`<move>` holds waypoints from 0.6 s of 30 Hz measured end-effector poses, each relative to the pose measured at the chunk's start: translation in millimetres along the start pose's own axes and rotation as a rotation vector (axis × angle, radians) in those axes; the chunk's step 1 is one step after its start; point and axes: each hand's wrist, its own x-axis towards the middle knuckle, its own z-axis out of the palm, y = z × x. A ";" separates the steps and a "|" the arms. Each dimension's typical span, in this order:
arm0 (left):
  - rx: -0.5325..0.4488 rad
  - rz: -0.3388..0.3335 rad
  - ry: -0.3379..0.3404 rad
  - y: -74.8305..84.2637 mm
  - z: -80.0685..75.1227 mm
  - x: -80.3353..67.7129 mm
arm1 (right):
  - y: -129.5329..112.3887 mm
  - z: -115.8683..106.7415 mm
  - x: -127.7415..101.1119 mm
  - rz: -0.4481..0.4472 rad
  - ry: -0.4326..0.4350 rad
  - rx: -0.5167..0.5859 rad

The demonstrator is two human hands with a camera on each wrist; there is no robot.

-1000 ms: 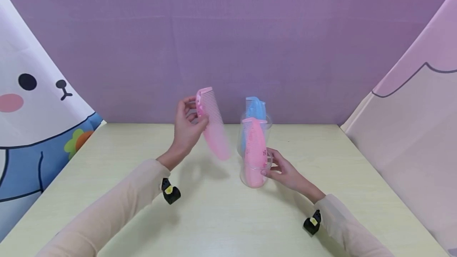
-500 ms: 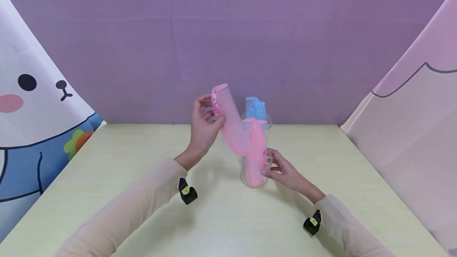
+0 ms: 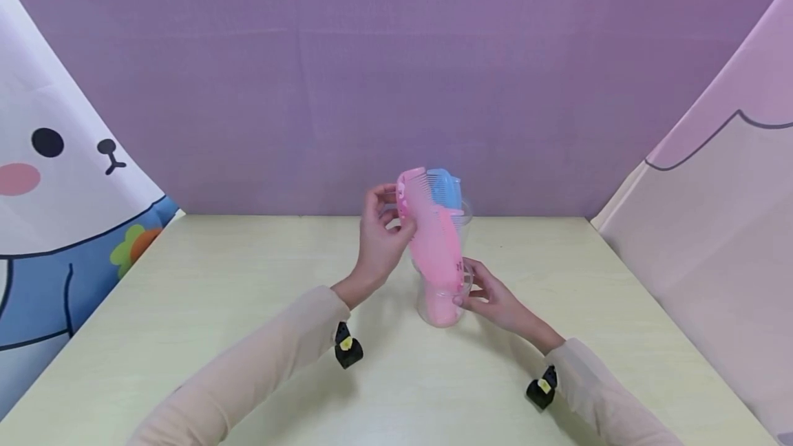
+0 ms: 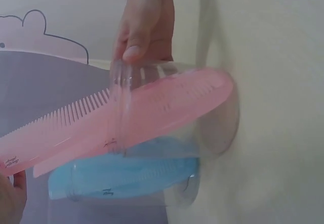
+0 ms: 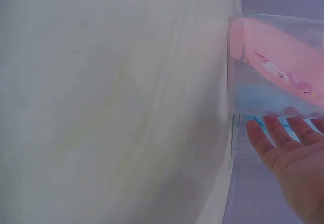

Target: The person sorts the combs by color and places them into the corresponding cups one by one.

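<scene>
My left hand [image 3: 396, 210] pinches the top of a pink comb [image 3: 414, 198] and holds it tilted, its lower end inside the mouth of a clear plastic cup [image 3: 461, 215]. The cup stands on the pale table [image 3: 186, 308] with a blue comb [image 3: 446, 188] and another pink comb [image 3: 441, 308] upright in it. My right hand [image 3: 466, 284] grips the cup's lower right side. In the left wrist view the cup [image 4: 217, 138] holds the pink comb [image 4: 61, 133] and the blue comb [image 4: 126, 176], a thumb [image 4: 134, 51] on its wall. The right wrist view has fingertips [image 5: 283, 127] against the cup [image 5: 238, 67].
A purple backdrop [image 3: 396, 74] closes the far side of the table. A cartoon bear cloth [image 3: 56, 177] hangs at the left and a pink cloth [image 3: 725, 226] at the right. Bare tabletop lies to both sides of the cup and in front of it.
My left hand has carried the pink comb rightward from beside the cup to its mouth, and the comb's lower end has gone in. The right hand and cup have stayed put.
</scene>
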 end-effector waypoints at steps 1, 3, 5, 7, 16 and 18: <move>0.005 -0.003 -0.006 -1.4 1.1 -1.2 | -0.6 0.1 0.0 0.001 0.001 0.001; 0.007 -0.012 -0.016 -4.4 3.5 -3.3 | -0.8 0.2 -0.1 0.000 0.001 0.000; 0.007 -0.021 -0.024 -7.5 5.6 -5.1 | -0.8 0.2 -0.3 0.001 0.001 -0.002; 0.010 -0.032 -0.036 -10.6 7.4 -6.7 | -0.6 0.1 -0.3 -0.001 0.000 -0.001; 0.046 -0.085 -0.100 -23.2 12.4 -13.6 | 0.9 -0.1 0.1 -0.008 -0.001 0.002; 0.047 -0.095 -0.112 -25.4 13.2 -14.6 | 1.2 0.0 0.2 -0.007 -0.002 0.003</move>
